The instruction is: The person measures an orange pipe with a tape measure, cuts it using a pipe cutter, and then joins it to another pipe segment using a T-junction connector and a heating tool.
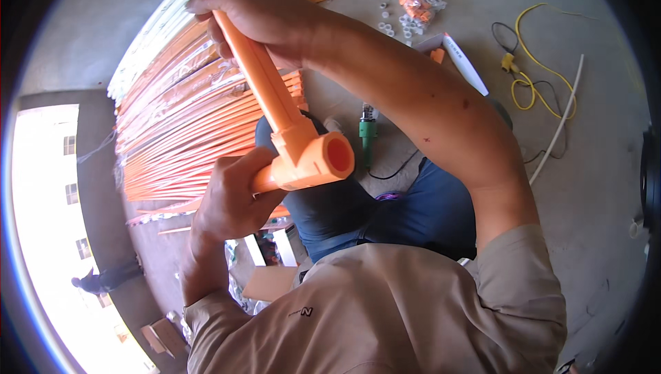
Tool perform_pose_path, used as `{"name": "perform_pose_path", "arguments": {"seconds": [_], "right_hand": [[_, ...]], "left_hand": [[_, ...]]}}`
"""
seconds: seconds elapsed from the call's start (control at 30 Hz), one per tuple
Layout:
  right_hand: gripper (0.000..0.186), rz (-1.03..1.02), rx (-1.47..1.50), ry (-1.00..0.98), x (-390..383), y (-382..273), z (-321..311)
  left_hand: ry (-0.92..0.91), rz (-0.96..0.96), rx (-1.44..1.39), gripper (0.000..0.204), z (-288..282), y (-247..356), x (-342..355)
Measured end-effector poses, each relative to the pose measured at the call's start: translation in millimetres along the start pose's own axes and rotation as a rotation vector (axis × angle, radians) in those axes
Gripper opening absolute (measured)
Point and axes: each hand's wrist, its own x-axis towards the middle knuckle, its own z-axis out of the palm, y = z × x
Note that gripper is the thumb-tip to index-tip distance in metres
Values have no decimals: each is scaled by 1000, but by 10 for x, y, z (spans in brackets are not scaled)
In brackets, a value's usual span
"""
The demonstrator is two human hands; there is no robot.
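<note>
An orange plastic tee fitting [303,162] is held up above my lap, one open socket facing right. A long orange pipe [251,64] runs from its upper branch toward the top left. My right hand [258,13] is wrapped round that pipe near its upper visible part. At the opposite end of the tee, a short orange pipe [264,180] shows, with the fingers of my left hand [234,195] closed round it. Part of this short pipe is hidden in the grip.
Bundles of orange pipes [186,161] lie at left. A green-handled heat gun [368,130] stands beyond my knees. White fittings [385,28], bagged orange fittings [417,6] and a white box [465,64] lie farther off. A yellow cable [518,99] and white pipe [561,119] are at right.
</note>
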Motion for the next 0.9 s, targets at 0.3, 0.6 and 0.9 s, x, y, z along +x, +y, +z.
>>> {"name": "perform_pose_path", "arguments": {"seconds": [0.3,0.6,0.9], "right_hand": [[26,-64,186,228,24,191,-106],[37,53,184,398,-42,95,-112],[37,-68,158,353,12,247,-150]], "left_hand": [[345,6,226,42,122,635,-9],[422,102,291,38,51,650,2],[401,98,287,39,89,657,20]]}}
